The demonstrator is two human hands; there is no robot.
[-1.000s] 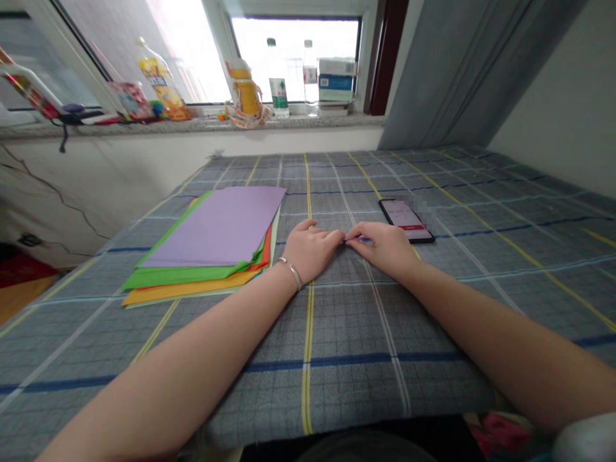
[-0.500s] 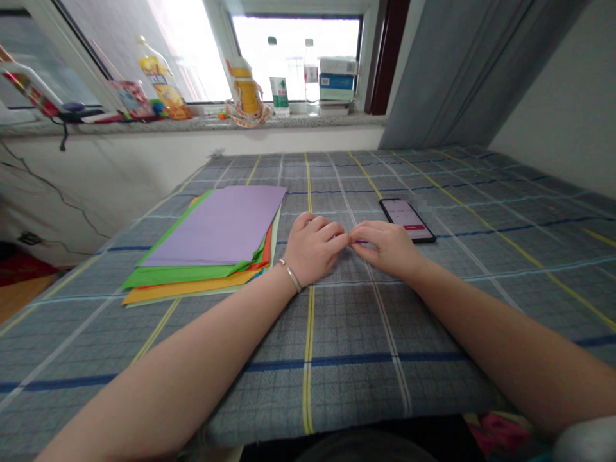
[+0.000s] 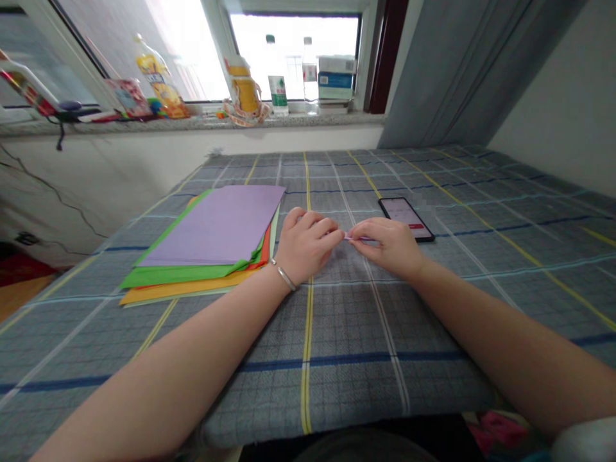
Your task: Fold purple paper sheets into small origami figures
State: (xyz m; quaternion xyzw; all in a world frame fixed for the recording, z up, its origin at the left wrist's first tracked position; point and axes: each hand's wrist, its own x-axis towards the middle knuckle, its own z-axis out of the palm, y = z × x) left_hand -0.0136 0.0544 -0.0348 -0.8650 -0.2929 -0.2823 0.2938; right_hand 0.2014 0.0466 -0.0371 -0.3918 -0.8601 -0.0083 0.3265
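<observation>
Left hand (image 3: 310,242), silver metal bangle (image 3: 285,277) at wrist: fingers curled, tips at the end of a small, thin purple piece (image 3: 347,237); can't tell if pinching. Right hand (image 3: 382,240): thumb and fingertips pinch the same piece, between hands, over grey plaid fabric (image 3: 346,327). Multicoloured rectangular paper stack (image 3: 216,224), purple on top, beside left hand. Black-edged rectangular smartphone (image 3: 398,209) just beyond right.

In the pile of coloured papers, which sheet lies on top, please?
The purple sheet, coloured like the small piece in the right hand: its face shows, while the bright green sheet and yellow-orange sheet show only edges beneath.
</observation>
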